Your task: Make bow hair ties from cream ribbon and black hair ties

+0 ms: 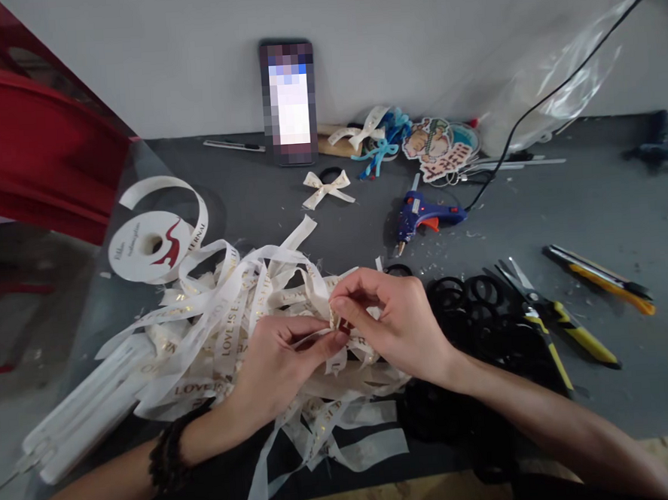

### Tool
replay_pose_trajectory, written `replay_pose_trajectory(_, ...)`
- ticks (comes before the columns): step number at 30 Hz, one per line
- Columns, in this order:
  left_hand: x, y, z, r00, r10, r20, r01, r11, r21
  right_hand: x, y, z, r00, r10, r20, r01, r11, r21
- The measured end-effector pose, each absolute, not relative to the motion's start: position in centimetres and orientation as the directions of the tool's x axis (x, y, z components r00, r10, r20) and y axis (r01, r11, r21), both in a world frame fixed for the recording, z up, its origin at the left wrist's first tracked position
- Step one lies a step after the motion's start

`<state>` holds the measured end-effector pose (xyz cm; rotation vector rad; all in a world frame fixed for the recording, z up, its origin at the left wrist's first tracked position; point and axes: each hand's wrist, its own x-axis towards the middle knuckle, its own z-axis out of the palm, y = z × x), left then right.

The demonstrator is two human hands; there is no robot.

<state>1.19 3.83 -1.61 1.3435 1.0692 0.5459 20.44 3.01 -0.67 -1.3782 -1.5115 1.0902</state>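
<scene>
My left hand [278, 363] and my right hand [389, 318] meet over a heap of cut cream ribbon [225, 324] printed with gold letters. Both hands pinch one small folded piece of that ribbon [335, 321] between thumb and fingers. A black beaded bracelet [165, 456] sits on my left wrist. Behind the heap lies the ribbon spool [147, 246] with a loose loop standing up from it.
A blue glue gun [422, 214] with a black cord, black hair ties [473, 302], yellow-handled scissors [547, 320] and a yellow utility knife [601, 275] lie to the right. A finished bow [324, 188], a propped phone [289, 102], white glue sticks [84, 416] and a red chair [33, 148] surround the dark table [592, 211].
</scene>
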Motion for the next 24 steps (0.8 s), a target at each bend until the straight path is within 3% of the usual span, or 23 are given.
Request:
replay_pose_trajectory(6, 1.1, 3.2, -1.6, 0.441, 0.807, -0.392, 0.263, 0.301, 0.917, 20.3, 3.2, -1.1, -0.084, 0.996, -0.028, 0.244, -0.007, -0.97)
replay_pose_trajectory(11, 1.2, 3.7, -1.6, 0.282, 0.864, -0.418, 0.033, 0.427, 0.904, 20.8, 2.9, -0.4, -0.125, 0.992, 0.015, 0.186, 0.039, -0.982)
replay_pose_trajectory(14, 1.2, 4.2, -2.0, 0.226, 0.86, -0.457, -0.031, 0.476, 0.879, 20.8, 2.6, -0.2, -0.103, 0.994, 0.029, 0.299, 0.059, -0.953)
replay_pose_trajectory(16, 1.2, 4.4, -2.3, 0.223, 0.859, -0.46, -0.001, 0.472, 0.882, 20.9, 2.8, -0.4, -0.072, 0.997, 0.016, 0.358, 0.041, -0.933)
replay_pose_trajectory(21, 1.4, 4.5, -2.2, 0.23, 0.898, -0.375, 0.177, 0.34, 0.923, 21.6, 3.9, -0.8, -0.119, 0.989, -0.086, 0.284, -0.049, -0.958)
replay_pose_trajectory(24, 1.6, 4.4, -1.9, 0.223, 0.904, -0.364, 0.195, 0.324, 0.926, 22.1, 4.4, -0.8, -0.148, 0.981, -0.122, 0.293, -0.075, -0.953)
